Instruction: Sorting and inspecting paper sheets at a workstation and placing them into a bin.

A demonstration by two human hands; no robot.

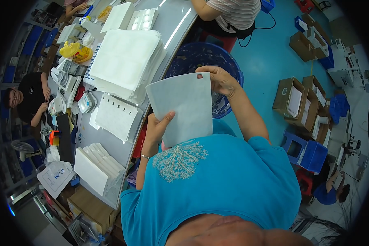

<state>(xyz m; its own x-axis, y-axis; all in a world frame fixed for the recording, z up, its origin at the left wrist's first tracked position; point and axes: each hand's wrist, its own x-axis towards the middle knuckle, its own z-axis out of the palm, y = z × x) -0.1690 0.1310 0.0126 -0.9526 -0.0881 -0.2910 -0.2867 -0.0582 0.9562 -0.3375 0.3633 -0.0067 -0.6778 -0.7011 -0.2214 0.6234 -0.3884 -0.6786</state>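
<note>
The white paper (184,106) is in front of the blue shirt (217,176), between both hands. The left hand (156,130) pinches its left edge, thumb on top. The right hand (222,80) pinches its top right corner, above the blue tub (185,58). A big paper pile (123,59) sits on the tabletop (173,17).

- On the long grey table (173,19) there lies a big stack of white sheets (123,59).
- Near it lie a compartment tray (143,19) and a smaller stack with dark marks (115,119).
- White bundles (93,169) lie at the nearer end.
- The blue-green floor (256,65) carries cardboard boxes (282,97).
</note>
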